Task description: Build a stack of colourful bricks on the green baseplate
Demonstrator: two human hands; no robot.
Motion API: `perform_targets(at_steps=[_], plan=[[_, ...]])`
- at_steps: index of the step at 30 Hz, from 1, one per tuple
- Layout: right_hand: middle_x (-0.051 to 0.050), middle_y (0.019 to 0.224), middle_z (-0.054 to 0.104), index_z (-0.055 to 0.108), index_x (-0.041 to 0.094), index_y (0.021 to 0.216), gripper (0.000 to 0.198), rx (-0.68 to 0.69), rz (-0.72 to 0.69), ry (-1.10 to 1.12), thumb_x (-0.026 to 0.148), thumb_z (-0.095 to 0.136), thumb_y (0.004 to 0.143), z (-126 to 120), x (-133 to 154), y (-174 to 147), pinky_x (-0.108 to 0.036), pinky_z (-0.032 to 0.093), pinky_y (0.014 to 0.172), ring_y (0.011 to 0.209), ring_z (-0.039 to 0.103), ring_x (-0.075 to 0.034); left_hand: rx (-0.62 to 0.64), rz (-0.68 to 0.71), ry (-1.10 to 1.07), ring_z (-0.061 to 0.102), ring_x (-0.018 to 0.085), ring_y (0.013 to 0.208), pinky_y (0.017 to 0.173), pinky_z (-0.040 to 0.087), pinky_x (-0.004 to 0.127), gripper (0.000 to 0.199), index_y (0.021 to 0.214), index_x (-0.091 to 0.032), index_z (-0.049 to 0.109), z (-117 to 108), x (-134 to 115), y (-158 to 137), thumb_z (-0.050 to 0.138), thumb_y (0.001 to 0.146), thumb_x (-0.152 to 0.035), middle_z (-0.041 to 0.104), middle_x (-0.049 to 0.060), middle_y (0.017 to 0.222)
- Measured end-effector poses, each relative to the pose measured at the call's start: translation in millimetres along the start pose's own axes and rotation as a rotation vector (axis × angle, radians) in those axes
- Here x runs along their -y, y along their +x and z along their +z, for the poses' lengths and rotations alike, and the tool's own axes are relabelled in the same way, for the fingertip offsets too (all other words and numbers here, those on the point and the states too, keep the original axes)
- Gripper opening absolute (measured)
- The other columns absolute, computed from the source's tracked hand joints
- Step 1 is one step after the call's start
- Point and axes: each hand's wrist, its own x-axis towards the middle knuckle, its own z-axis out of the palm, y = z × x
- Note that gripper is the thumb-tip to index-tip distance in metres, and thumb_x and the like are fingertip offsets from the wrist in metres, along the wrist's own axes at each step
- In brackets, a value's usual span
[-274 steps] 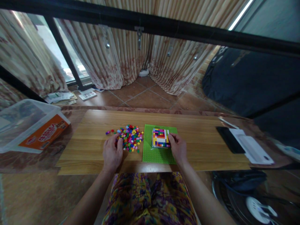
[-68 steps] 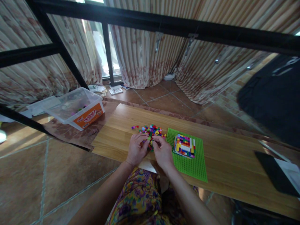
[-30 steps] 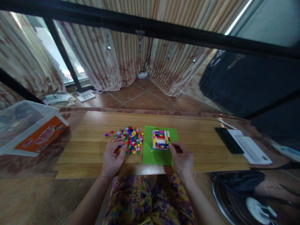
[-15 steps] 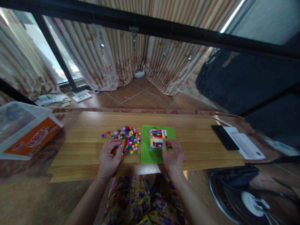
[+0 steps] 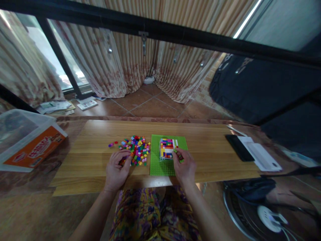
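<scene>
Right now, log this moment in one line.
left hand: at loose toy bricks | right hand: at right edge of toy-brick build | build: on green baseplate

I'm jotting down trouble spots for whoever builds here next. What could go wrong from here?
The right hand is at the right side of the brick build, so a stray sideways push might knock bricks loose.

The left hand is at the near edge of the loose toy bricks, so a careless sweep could scatter them.

Those bricks also lie close beside the green baseplate, so some might get nudged onto it.
</scene>
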Motion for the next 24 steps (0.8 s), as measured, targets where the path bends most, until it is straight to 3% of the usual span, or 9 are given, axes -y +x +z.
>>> perform_targets(at_steps=[8, 17, 24], plan=[[-0.009, 0.096, 0.071, 0.069, 0.020, 0.101, 0.022, 0.008, -0.065, 0.016, 0.027, 0.050, 0.092, -4.9, -1.3, -1.9, -0.036, 0.051, 0.081, 0.089, 0.063, -0.021, -0.006, -0.009, 0.001, 0.066, 0.019, 0.092, 0.089, 0.053, 0.037, 0.009, 0.084, -0.022, 0.067, 0.3, 1.2, -0.3, 0.061, 0.085, -0.028, 0.071, 0.004, 0.093], [-0.007, 0.085, 0.071, 0.070, 0.020, 0.089, 0.016, 0.000, -0.026, 0.008, 0.028, 0.057, 0.089, -5.7, 0.8, 4.4, -0.035, 0.049, 0.076, 0.080, 0.063, -0.021, -0.008, 0.007, -0.003, 0.066, 0.018, 0.090, 0.088, 0.052, 0.035, 0.007, 0.084, -0.022, 0.067, 0.3, 1.4, 0.1, 0.062, 0.085, -0.027, 0.071, 0.003, 0.092], [-0.007, 0.083, 0.071, 0.070, 0.019, 0.083, 0.016, -0.039, -0.016, -0.021, 0.028, 0.058, 0.087, -5.4, 5.4, 7.0, -0.036, 0.046, 0.079, 0.084, 0.063, -0.023, 0.004, -0.005, -0.002, 0.065, 0.019, 0.091, 0.087, 0.051, 0.036, 0.009, 0.086, -0.022, 0.067, 0.4, 3.7, -1.1, 0.061, 0.086, -0.028, 0.071, 0.004, 0.093]])
